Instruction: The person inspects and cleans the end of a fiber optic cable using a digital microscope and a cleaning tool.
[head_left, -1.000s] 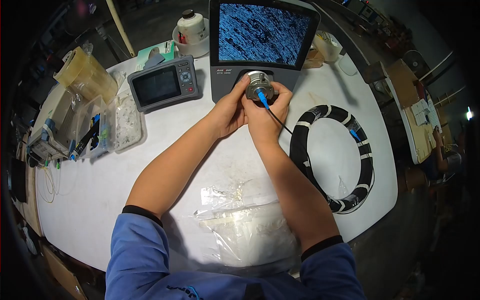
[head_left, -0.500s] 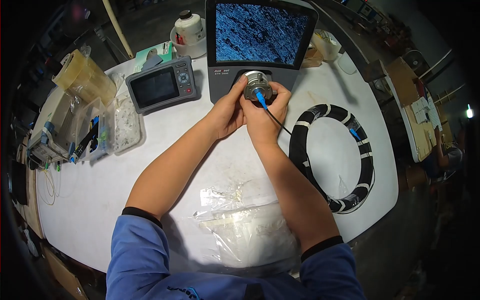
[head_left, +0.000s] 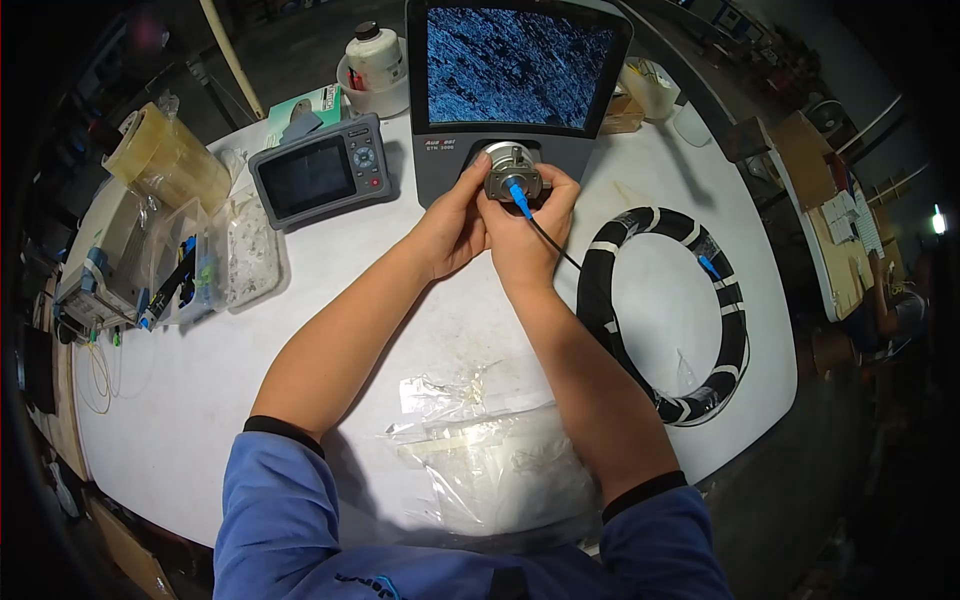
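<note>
A dark grey device with a large screen (head_left: 515, 65) stands at the back, its screen showing a blue and black speckled texture. On its front is a round metal fixture (head_left: 511, 172) with a blue connector (head_left: 517, 195) plugged in. From the connector a thin black cable runs right to a coil (head_left: 597, 285) of black cable bound with white tape. My left hand (head_left: 455, 232) has its fingers round the fixture's left side. My right hand (head_left: 530, 235) is closed on its lower right side. Fingertips behind the fixture are hidden.
A handheld grey tester (head_left: 318, 170) stands left of the screen. Behind it are a white bottle (head_left: 378, 58) and a green box. Tape rolls (head_left: 165, 155) and clear trays (head_left: 250, 250) lie far left. Plastic-wrapped material (head_left: 500, 470) lies between my forearms. A co-worker's arm shows far right.
My hands keep their hold on the fixture. The screen's speckled picture differs slightly, and the whole view has shifted a little.
</note>
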